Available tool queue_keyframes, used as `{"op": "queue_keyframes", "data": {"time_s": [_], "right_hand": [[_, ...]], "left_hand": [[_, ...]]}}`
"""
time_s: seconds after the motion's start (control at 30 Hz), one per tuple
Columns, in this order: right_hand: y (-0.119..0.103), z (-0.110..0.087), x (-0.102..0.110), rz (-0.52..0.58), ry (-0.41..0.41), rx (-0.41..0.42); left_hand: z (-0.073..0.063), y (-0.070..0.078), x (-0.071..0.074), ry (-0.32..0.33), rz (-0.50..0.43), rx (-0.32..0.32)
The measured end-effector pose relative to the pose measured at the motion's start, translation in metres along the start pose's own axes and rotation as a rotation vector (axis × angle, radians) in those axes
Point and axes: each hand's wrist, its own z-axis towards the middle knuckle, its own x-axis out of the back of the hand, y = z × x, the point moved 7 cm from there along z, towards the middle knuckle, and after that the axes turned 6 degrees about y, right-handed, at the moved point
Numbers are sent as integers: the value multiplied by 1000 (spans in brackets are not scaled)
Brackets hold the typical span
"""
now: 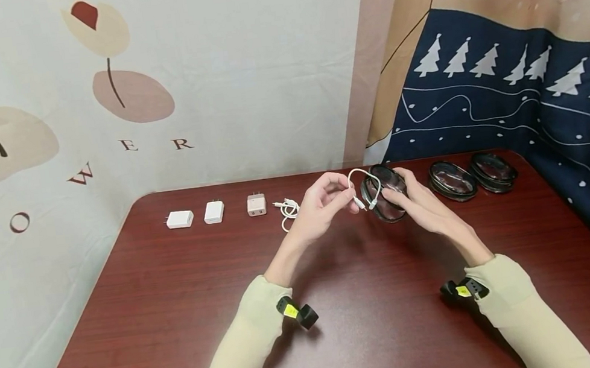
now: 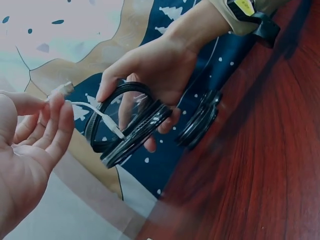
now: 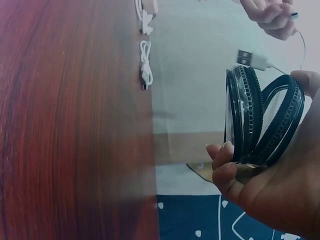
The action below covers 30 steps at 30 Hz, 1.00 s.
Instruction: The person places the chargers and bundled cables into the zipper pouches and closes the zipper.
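Observation:
In the head view my left hand (image 1: 315,211) pinches a short white USB cable (image 1: 362,170) near one end, and the cable arcs over to the right. My right hand (image 1: 424,205) grips a round clear zip case (image 1: 390,212) with black trim, raised off the table. The case is unzipped, its two halves spread apart like a clam, as the right wrist view shows with the case (image 3: 245,110) upright. The cable's free USB plug (image 3: 259,62) hangs right by the case's opening. Part of the cable's held end is hidden by my left fingers.
Left along the table's (image 1: 190,317) back stand a white charger (image 1: 180,219), another white charger (image 1: 214,212) and a pinkish charger (image 1: 256,205). A coiled white cable (image 1: 289,209) lies beside my left hand. Two more round cases, one left (image 1: 452,180), one right (image 1: 493,171), sit back right.

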Motion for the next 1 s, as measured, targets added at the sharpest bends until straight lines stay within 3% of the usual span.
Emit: {"op": "queue_keyframes", "data": {"time_s": [0.33, 0.5, 0.67, 1.0], "right_hand": [[-7, -5, -3, 64, -9, -6], [-8, -5, -5, 90, -10, -13], [-10, -7, -5, 159, -14, -12], [-17, -9, -6, 313, -13, 17]], "left_hand": [[-2, -2, -1, 98, -254, 11], [-2, -2, -6, 101, -345, 13], [-2, -1, -10, 107, -331, -5], [-3, -15, -2, 298, -202, 35]]}}
